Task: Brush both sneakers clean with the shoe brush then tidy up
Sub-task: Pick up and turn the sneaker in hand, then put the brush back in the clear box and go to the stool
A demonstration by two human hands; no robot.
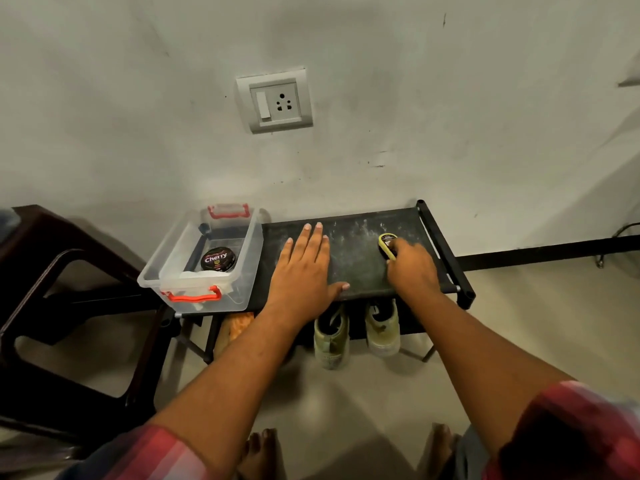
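A yellow-backed shoe brush (386, 243) lies on the dusty black top of a low shoe rack (356, 258), and my right hand (412, 268) is closed over its near end. Flat on the rack top, fingers spread, rests my left hand (303, 268), holding nothing. Two pale green sneakers stand on the lower shelf under the rack top: the left sneaker (330, 337) and the right sneaker (382, 332), heels toward me, toes hidden beneath the top.
A clear plastic box (239, 271) with red handles sits on the rack's left end, holding a black Cherry polish tin (218, 259). A dark plastic chair (69, 306) stands at left. An orange item (239, 325) lies on the lower shelf. My bare feet (259, 452) stand below.
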